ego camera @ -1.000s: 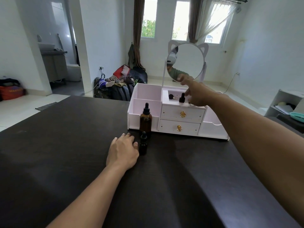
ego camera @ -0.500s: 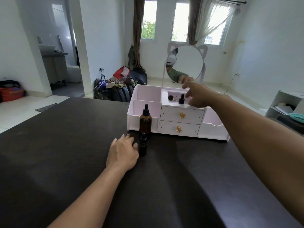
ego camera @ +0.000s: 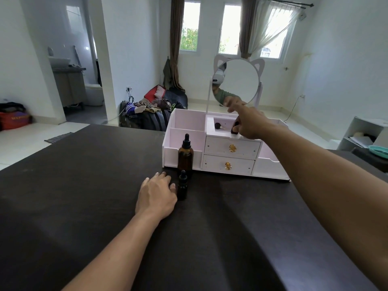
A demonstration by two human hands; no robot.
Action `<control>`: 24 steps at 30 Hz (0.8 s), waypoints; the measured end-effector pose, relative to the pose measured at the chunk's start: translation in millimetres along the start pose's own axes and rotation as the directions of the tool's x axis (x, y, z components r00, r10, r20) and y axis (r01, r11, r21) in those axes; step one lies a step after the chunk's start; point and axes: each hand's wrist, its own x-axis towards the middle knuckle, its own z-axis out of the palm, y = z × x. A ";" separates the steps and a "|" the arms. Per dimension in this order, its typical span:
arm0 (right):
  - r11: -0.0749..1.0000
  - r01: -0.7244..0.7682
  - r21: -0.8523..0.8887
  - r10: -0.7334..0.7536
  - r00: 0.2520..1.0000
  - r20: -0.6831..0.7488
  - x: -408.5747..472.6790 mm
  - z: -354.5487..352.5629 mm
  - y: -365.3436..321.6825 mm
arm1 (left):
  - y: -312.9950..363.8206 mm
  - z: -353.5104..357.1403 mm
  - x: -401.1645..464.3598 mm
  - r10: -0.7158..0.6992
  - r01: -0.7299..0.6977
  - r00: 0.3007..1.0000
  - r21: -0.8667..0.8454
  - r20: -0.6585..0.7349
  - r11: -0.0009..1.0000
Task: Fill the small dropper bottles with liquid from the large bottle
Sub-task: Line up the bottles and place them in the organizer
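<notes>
Head view, left to right: broad bare stretch of dark table (ego camera: 63, 196) out to the left edge, floor beyond it. Left hand (ego camera: 156, 195) flat on the tabletop, fingers straight and relaxed, holding nothing, thumb side just beside the small dropper bottle (ego camera: 182, 187), upright on the table. Large amber bottle (ego camera: 185, 155) upright right behind it, close against the front of the white organizer (ego camera: 270, 168), near its left corner. Clear dark surface in front of both bottles, down to the near edge. Right hand (ego camera: 248, 122) over the organizer's raised top compartment, fingers curled down around another small dropper bottle (ego camera: 234, 129), index finger stretched toward the round cat-eared mirror (ego camera: 236, 79). Loose dropper cap (ego camera: 218, 126) lying in the same compartment, apart from the hand. Right forearm across the table's right side, above the organizer's low right tray.
</notes>
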 end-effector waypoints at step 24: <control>0.893 0.247 0.376 -0.324 0.933 0.156 -92.1 42.7 -89.5 | -5.5 8.2 3.2 0.021 -0.020 0.999 0.030 -0.027 0.999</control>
